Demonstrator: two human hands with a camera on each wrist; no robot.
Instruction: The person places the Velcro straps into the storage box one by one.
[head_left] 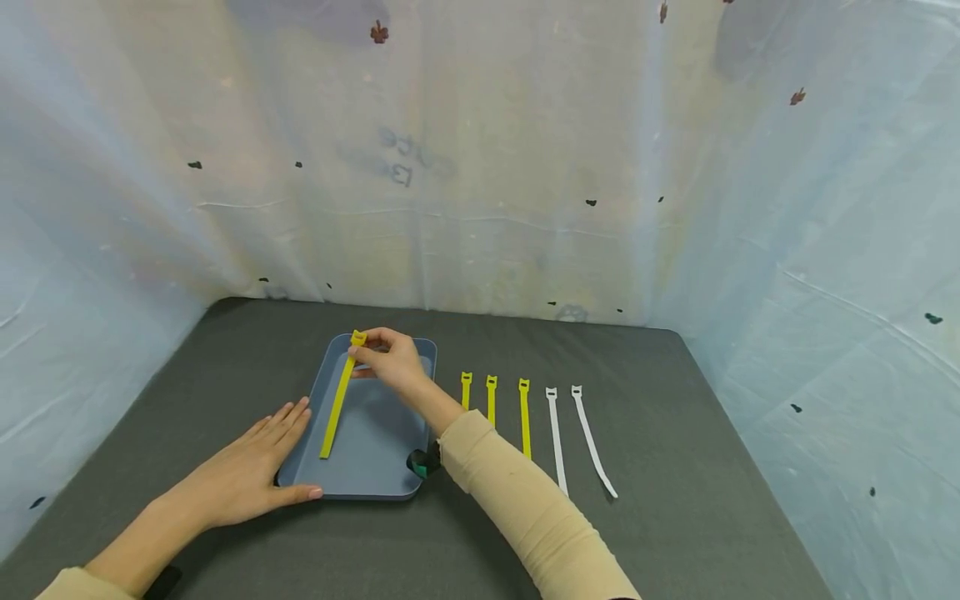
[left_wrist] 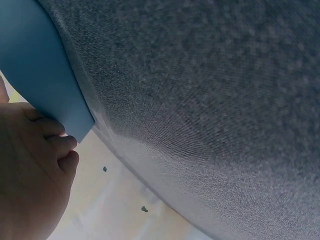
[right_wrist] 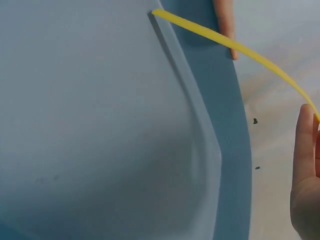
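Note:
My right hand (head_left: 397, 362) pinches a yellow cable tie (head_left: 339, 408) near its slotted head, between thumb and fingers. The tie slants down over the grey-blue tray (head_left: 382, 433), its tail toward the tray's near left part. In the right wrist view the strap (right_wrist: 225, 42) bows, with its tail end low over the tray floor. My left hand (head_left: 258, 462) rests against the tray's near left corner, fingers stretched along the left side and thumb at the front edge. From the left wrist, its fingers (left_wrist: 62, 145) show right at the tray's outer wall (left_wrist: 55, 85).
Right of the tray lie three yellow ties (head_left: 524, 417) and two white ones (head_left: 557, 437) in a row, some partly covered by my right sleeve (head_left: 525, 508). The dark grey cloth-covered table (head_left: 675, 500) is bordered by pale plastic sheeting (head_left: 510, 167).

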